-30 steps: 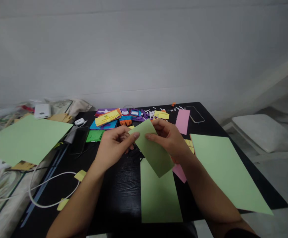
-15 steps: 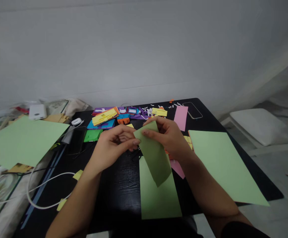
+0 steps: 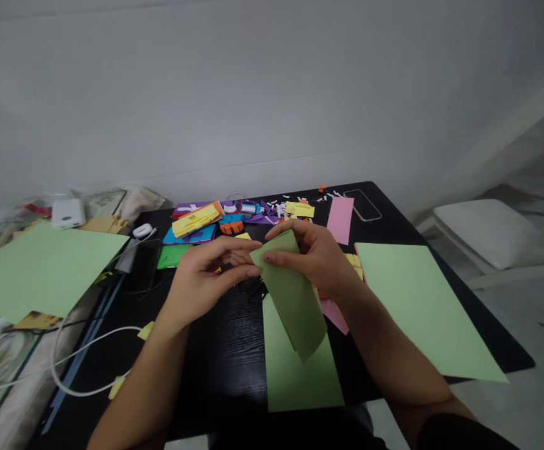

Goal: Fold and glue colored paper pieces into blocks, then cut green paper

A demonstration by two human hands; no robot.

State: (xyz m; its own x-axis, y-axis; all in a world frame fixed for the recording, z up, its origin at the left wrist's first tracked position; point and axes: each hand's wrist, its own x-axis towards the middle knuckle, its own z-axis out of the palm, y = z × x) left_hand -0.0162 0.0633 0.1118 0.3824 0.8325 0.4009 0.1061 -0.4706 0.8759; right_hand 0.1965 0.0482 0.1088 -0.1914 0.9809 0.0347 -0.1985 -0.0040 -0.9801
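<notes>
A folded strip of green paper point(image 3: 293, 294) is held up at a slant above the table. My right hand point(image 3: 316, 253) pinches its upper part, thumb on the near face and fingers behind. My left hand point(image 3: 213, 269) is closed at the strip's upper left edge, thumb and forefinger at the corner; its other fingers are curled and partly hidden. The lower end of the strip bows and its layers stand slightly apart. Beneath it a flat green sheet point(image 3: 295, 381) lies on the black table point(image 3: 227, 362).
At right lies a larger green sheet point(image 3: 421, 306), near a pink strip point(image 3: 340, 220) and a clear phone case point(image 3: 364, 205). Behind my hands are folded yellow papers point(image 3: 197, 220) and coloured scraps. A white cable point(image 3: 77, 392) loops at left, beside another green sheet point(image 3: 42, 265).
The lower end of the green strip has swung slightly down and right, and its layers have spread. Both hands have shifted a little left while staying at the strip's top.
</notes>
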